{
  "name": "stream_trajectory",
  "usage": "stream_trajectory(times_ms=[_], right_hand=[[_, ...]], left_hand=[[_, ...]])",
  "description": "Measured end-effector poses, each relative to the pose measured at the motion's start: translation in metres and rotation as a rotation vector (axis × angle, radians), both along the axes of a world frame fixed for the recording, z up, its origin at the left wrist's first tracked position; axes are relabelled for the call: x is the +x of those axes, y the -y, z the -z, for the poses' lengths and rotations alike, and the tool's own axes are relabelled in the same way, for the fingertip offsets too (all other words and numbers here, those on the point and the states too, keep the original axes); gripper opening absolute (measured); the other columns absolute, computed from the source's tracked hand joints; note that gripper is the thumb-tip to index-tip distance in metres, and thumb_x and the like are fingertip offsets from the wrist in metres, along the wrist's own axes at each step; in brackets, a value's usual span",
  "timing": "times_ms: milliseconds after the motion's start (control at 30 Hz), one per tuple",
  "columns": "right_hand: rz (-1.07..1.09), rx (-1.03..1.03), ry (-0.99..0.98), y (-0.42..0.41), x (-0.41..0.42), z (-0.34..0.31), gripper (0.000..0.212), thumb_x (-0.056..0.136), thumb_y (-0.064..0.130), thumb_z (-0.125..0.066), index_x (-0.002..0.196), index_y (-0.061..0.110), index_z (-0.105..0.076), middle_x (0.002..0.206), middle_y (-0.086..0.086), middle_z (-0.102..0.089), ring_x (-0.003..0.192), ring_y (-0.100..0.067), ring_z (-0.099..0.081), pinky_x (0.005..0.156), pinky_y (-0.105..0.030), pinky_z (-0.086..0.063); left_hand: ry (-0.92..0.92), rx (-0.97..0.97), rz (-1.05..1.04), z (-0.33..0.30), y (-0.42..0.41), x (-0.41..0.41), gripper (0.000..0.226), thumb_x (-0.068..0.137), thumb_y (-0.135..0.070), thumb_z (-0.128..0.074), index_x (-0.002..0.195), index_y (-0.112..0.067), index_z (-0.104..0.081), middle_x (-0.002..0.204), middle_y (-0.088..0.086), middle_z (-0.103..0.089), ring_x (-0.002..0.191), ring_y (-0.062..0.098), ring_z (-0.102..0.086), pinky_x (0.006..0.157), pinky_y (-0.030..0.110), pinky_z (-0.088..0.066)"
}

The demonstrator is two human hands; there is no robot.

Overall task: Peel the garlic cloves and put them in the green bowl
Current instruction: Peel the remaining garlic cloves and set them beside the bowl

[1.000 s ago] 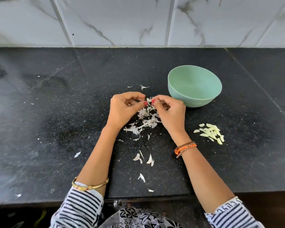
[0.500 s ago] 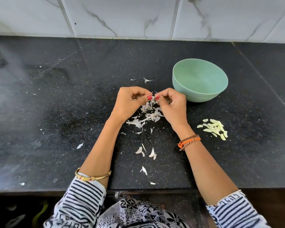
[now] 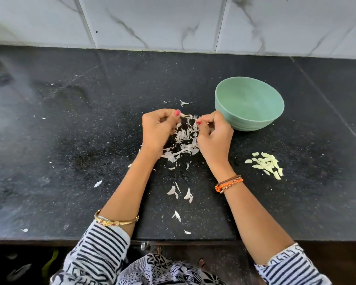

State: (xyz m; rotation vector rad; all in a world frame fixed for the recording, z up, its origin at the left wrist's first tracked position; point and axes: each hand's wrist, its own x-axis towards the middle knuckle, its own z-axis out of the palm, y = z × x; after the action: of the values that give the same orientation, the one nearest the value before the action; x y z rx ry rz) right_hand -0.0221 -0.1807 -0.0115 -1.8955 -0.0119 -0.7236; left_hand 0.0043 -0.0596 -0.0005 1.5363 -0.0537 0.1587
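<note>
Both hands over the peel pile (image 3: 183, 140) on the black worktop (image 3: 70, 140): left hand (image 3: 158, 130) pinches a strip of garlic skin (image 3: 186, 115), right hand (image 3: 214, 138) pinches something small, hidden; green bowl (image 3: 249, 103) just beside right hand, peeled cloves (image 3: 266, 164) lie apart, right.
</note>
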Motion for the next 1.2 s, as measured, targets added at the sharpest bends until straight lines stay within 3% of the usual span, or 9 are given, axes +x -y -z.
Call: stream_trajectory(times_ms=[100, 233, 367, 467, 633, 767, 900, 1100, 1200], right_hand=[[-0.036, -0.017, -0.023, 0.000, 0.001, 0.002, 0.015, 0.082, -0.004, -0.053, 0.080, 0.007, -0.062, 0.070, 0.015, -0.056, 0.063, 0.002, -0.052, 0.059, -0.008, -0.039], [-0.039, -0.055, -0.079, 0.001, 0.001, 0.003, 0.033, 0.081, -0.011, -0.047, 0.099, 0.004, -0.070, 0.090, -0.002, -0.069, 0.083, -0.001, -0.060, 0.077, -0.015, -0.051], [-0.029, 0.108, -0.143, 0.001, -0.002, -0.003, 0.004, 0.079, 0.010, -0.069, 0.080, 0.009, -0.073, 0.067, -0.002, -0.069, 0.056, -0.013, -0.065, 0.059, -0.040, -0.057], [-0.031, 0.213, -0.223, 0.001, -0.002, -0.009, 0.023, 0.076, 0.024, -0.074, 0.061, 0.011, -0.064, 0.054, -0.003, -0.061, 0.046, -0.016, -0.057, 0.054, -0.038, -0.052], [-0.185, 0.368, -0.305, -0.002, -0.002, -0.016, 0.014, 0.084, 0.005, -0.063, 0.077, 0.016, -0.065, 0.070, 0.000, -0.062, 0.058, -0.001, -0.054, 0.059, -0.020, -0.049], [-0.167, 0.253, -0.292, -0.003, -0.002, -0.013, 0.025, 0.086, 0.001, -0.058, 0.071, 0.021, -0.061, 0.066, 0.004, -0.058, 0.060, -0.005, -0.051, 0.059, -0.021, -0.047], [-0.078, 0.165, -0.244, -0.004, -0.002, -0.009, 0.018, 0.083, 0.000, -0.061, 0.073, 0.015, -0.063, 0.064, 0.013, -0.057, 0.056, 0.005, -0.052, 0.057, -0.010, -0.042], [0.064, 0.030, -0.221, -0.003, -0.001, -0.003, 0.015, 0.081, 0.002, -0.061, 0.072, 0.013, -0.065, 0.061, 0.008, -0.058, 0.055, -0.003, -0.050, 0.064, -0.034, -0.049], [0.059, -0.008, -0.198, -0.002, -0.003, -0.005, 0.016, 0.082, 0.004, -0.060, 0.072, 0.015, -0.063, 0.060, 0.013, -0.055, 0.057, -0.005, -0.050, 0.062, -0.034, -0.047]], left_hand=[[-0.014, -0.082, 0.003, -0.002, -0.009, 0.004, 0.017, 0.087, -0.001, -0.058, 0.075, -0.011, -0.064, 0.053, -0.011, -0.062, 0.043, -0.001, -0.045, 0.046, 0.012, -0.039], [0.075, -0.028, 0.066, -0.003, -0.007, 0.002, 0.019, 0.085, 0.001, -0.059, 0.074, -0.014, -0.065, 0.056, -0.010, -0.062, 0.045, -0.001, -0.043, 0.047, 0.012, -0.037], [0.081, 0.018, 0.145, -0.001, -0.007, 0.004, 0.022, 0.084, 0.003, -0.060, 0.072, -0.015, -0.065, 0.054, -0.011, -0.058, 0.046, 0.001, -0.041, 0.046, 0.015, -0.035], [0.067, 0.047, 0.209, -0.003, -0.009, 0.005, 0.020, 0.084, 0.002, -0.061, 0.072, -0.013, -0.065, 0.051, -0.012, -0.059, 0.046, 0.000, -0.041, 0.046, 0.014, -0.035], [0.038, 0.112, 0.258, -0.003, -0.012, 0.005, 0.023, 0.082, 0.003, -0.062, 0.070, -0.016, -0.066, 0.054, -0.012, -0.062, 0.048, 0.000, -0.043, 0.047, 0.013, -0.037], [0.065, 0.146, 0.257, -0.003, -0.009, 0.004, 0.022, 0.082, 0.004, -0.063, 0.074, -0.017, -0.066, 0.052, -0.015, -0.060, 0.046, -0.003, -0.044, 0.047, 0.009, -0.037], [0.166, 0.254, 0.251, -0.003, -0.009, 0.004, 0.022, 0.078, 0.004, -0.066, 0.080, -0.018, -0.067, 0.053, -0.021, -0.061, 0.048, -0.006, -0.047, 0.052, 0.006, -0.037], [0.387, 0.495, 0.067, 0.006, 0.001, -0.001, 0.004, 0.075, -0.010, -0.070, 0.075, -0.009, -0.073, 0.065, -0.006, -0.063, 0.053, 0.002, -0.048, 0.050, 0.012, -0.037], [0.432, 0.514, -0.030, 0.006, 0.007, -0.003, 0.010, 0.077, -0.010, -0.065, 0.074, -0.005, -0.073, 0.067, -0.004, -0.063, 0.058, -0.003, -0.052, 0.054, 0.007, -0.038]])
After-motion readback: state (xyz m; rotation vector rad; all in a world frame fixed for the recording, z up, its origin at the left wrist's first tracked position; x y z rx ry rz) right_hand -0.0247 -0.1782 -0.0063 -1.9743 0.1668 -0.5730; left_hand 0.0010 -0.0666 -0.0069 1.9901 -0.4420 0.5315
